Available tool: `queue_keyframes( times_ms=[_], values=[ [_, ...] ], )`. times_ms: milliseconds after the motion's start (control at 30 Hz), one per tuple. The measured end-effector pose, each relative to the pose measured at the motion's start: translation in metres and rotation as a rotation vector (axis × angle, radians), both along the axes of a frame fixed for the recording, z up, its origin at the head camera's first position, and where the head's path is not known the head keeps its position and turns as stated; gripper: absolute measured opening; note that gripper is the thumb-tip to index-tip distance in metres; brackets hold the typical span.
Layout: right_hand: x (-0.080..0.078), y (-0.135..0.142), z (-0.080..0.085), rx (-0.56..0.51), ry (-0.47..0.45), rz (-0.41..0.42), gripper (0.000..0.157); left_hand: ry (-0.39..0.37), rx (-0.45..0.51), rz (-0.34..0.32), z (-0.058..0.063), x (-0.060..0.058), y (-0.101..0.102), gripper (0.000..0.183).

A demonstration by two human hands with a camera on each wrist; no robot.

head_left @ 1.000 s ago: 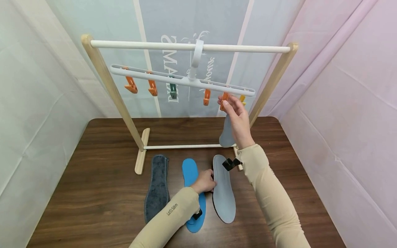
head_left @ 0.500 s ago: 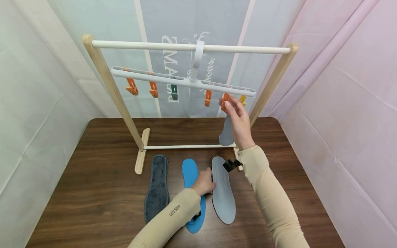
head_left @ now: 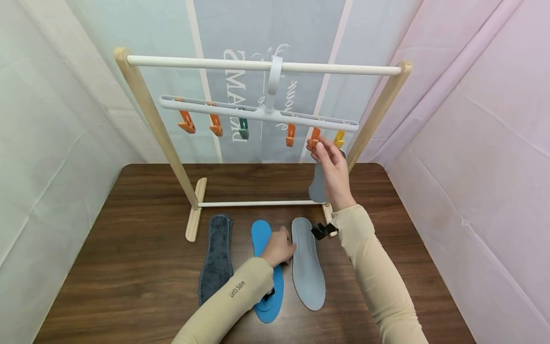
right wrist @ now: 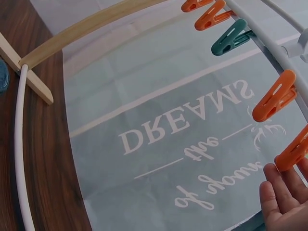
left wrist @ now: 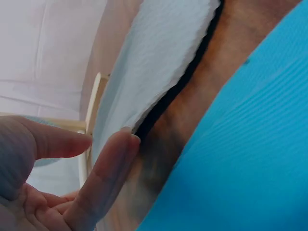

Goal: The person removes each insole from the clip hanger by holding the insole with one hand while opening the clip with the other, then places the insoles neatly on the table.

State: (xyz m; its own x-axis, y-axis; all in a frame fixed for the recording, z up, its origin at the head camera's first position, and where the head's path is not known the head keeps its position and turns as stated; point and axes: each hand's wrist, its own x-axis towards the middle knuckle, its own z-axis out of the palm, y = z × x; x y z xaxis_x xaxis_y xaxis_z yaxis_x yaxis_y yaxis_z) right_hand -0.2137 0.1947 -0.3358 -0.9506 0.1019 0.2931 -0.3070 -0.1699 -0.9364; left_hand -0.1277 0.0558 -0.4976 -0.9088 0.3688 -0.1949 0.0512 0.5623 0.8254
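My right hand (head_left: 333,167) pinches the lower end of an orange clip (head_left: 315,137), second from the right on the white hanger (head_left: 262,113). In the right wrist view, the fingertips meet that orange clip (right wrist: 293,151). Behind this hand a grey insole (head_left: 318,186) hangs below the yellow clip (head_left: 340,138), partly hidden. My left hand (head_left: 278,247) is over the blue insole (head_left: 270,306), beside a grey insole (head_left: 308,267) lying on the table. In the left wrist view, thumb and fingers are apart, with a fingertip (left wrist: 129,132) at the grey insole's dark edge.
A dark fuzzy insole (head_left: 216,258) lies left of the blue one. The hanger hooks over the top bar (head_left: 206,62) of a wooden rack standing on the table (head_left: 129,267). Other clips, including a green clip (head_left: 243,128), dangle along it. Cloth walls surround the table.
The hanger has shifted slightly right, with the right hand staying at the orange clip. My left hand has drawn back a little from the grey insole, whose far end has shifted slightly.
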Motion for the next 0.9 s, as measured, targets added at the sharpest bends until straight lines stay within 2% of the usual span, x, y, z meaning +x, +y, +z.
queue_keyframes(
  times_ms=[100, 267, 400, 633, 767, 900],
  values=[
    [0.001, 0.002, -0.002, 0.007, -0.002, -0.010, 0.040, 0.023, 0.032, -0.005, 0.005, -0.003, -0.001, 0.014],
    [0.005, 0.006, -0.006, 0.004, -0.003, -0.015, 0.039, 0.012, 0.067, -0.013, 0.011, -0.008, -0.002, 0.019],
    [0.008, 0.011, -0.010, 0.019, 0.005, -0.005, 0.039, 0.035, 0.079, -0.006, 0.015, -0.013, -0.003, 0.017],
    [0.012, 0.017, -0.014, 0.048, 0.015, -0.013, 0.042, 0.126, 0.014, 0.019, 0.027, -0.030, -0.004, 0.013],
    [0.014, 0.021, -0.015, 0.048, 0.011, -0.025, 0.043, 0.135, -0.002, 0.012, 0.037, -0.038, -0.004, 0.013],
    [0.017, 0.025, -0.016, 0.042, 0.011, -0.036, 0.036, 0.154, -0.009, 0.001, 0.045, -0.045, -0.003, 0.014]
  ],
)
